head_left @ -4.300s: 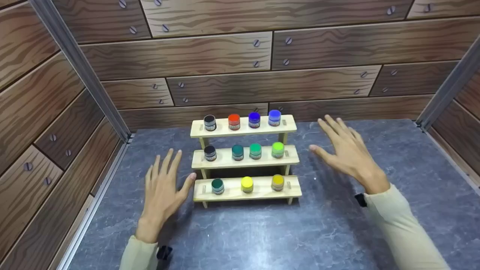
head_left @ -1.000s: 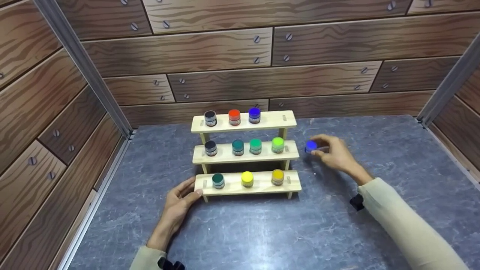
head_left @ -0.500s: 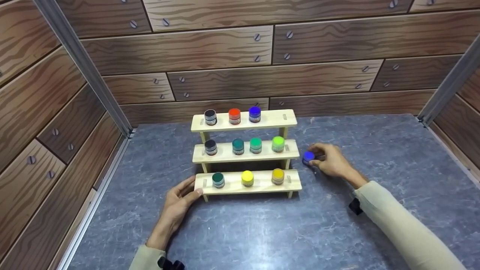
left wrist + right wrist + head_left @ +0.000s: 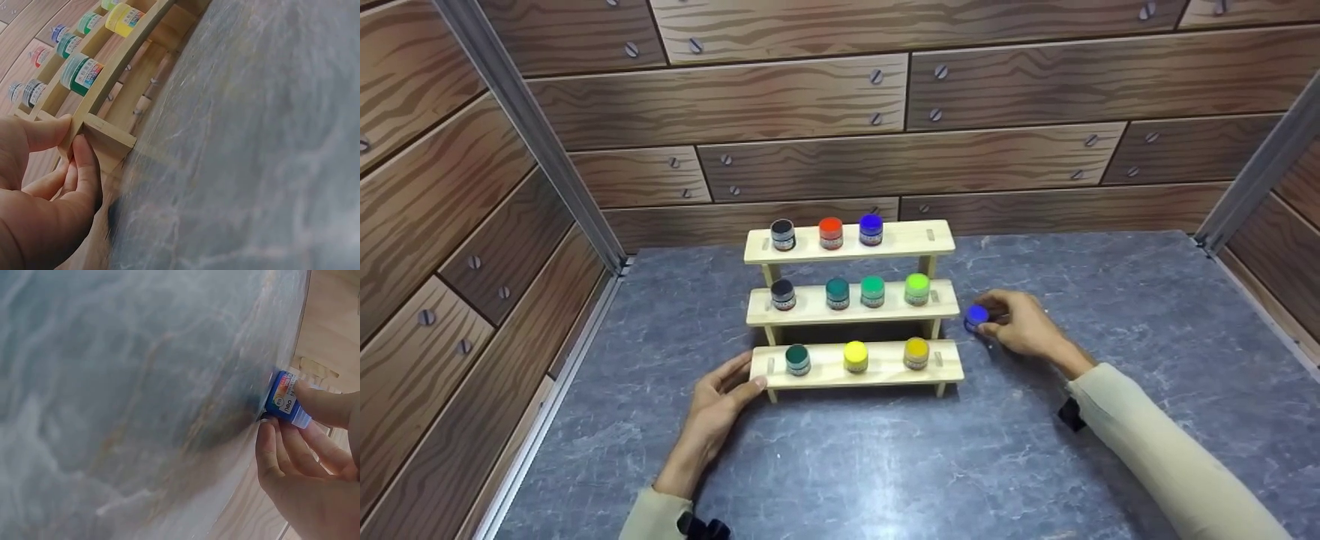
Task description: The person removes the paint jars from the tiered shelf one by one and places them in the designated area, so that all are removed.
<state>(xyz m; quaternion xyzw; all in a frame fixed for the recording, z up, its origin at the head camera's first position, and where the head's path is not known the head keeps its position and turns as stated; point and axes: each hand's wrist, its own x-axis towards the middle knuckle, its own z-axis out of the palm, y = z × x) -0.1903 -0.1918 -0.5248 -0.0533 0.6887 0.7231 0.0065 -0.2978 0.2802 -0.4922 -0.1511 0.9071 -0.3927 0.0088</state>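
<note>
A three-tier wooden stand (image 4: 885,379) holds small paint jars in rows. With thumb and fingers my left hand (image 4: 716,409) pinches the left end of its lowest shelf, as the left wrist view also shows, just beside a dark green paint jar (image 4: 81,74). To the right of the stand, my right hand (image 4: 1021,324) grips a blue paint jar (image 4: 976,318) between thumb and fingers. In the right wrist view this blue jar, with its printed label, stands at the tabletop, and the right hand (image 4: 306,461) wraps it from one side.
On the top shelf stand a black, a red paint jar (image 4: 831,233) and a dark blue one. Several jars fill the middle shelf, including a light green jar (image 4: 916,289). Yellow (image 4: 856,357) and ochre jars sit below. Wood-patterned walls (image 4: 810,97) enclose the grey tabletop (image 4: 840,465).
The blue jar has left the top shelf's right end and come down to the tabletop in my right hand. My left hand has moved in and taken hold of the stand's lowest shelf.
</note>
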